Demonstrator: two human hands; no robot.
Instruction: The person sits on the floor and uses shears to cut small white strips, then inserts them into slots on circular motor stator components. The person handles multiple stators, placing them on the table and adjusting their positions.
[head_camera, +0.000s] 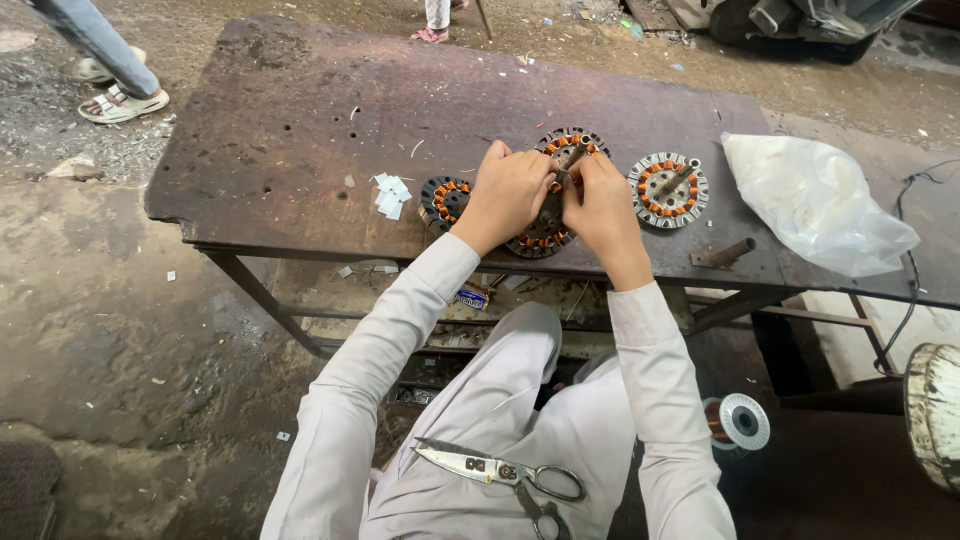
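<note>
Both hands are bunched together over the middle stator (556, 200), a round wound core with orange copper coils that lies flat near the front edge of the rusty desk (280, 120). The left hand (510, 190) is curled closed with its fingertips pinched at the centre of the core; the right hand (600, 200) is closed the same way just beside it, knuckles nearly touching. What exactly sits between the fingertips is too small to make out, possibly a wire end or a slip of insulating paper.

Work this fine would go best with the core kept flat and steady under one hand while the other does the threading, and with gentle pulls, since thin copper kinks easily.

A smaller stator (444, 200) lies just left of the hands, next to a scatter of white paper slips (391, 194). Another stator (668, 189) sits to the right, then a white plastic bag (815, 200). Scissors (505, 472) rest on the person's lap.
</note>
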